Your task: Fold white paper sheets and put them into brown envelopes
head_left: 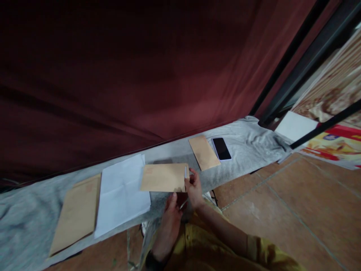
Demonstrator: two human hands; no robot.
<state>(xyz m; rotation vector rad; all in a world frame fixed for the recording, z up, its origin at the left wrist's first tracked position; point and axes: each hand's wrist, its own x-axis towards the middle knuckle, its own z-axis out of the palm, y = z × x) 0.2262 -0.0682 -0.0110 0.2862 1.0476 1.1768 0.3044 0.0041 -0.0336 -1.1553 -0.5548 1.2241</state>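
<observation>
A: Where is the envelope (163, 177)?
B: In front of the person, over the grey-clothed counter (251, 141); it lies sideways, its right end in the grip of the right hand (194, 184), the rest reaching out to the left.
A: How does that grip stand?
B: Pinching; the thumb is on the near face by the right end's lower corner, the fingers curl about the edge, and a white strip (185, 172) shows just beside them.
A: And the left hand (170, 214)?
B: Under the lower edge, its thumb tip at that edge; the other fingers are partly hidden, so I cannot tell whether it pinches anything.
A: What lies about?
B: To the left, the paper (122, 199), its right edge partly behind the envelope; beyond it, a brown pile (76, 214); to the right, a second envelope (204, 152), with the phone (222, 148) just beside it; a red curtain (169, 82) hangs behind.
</observation>
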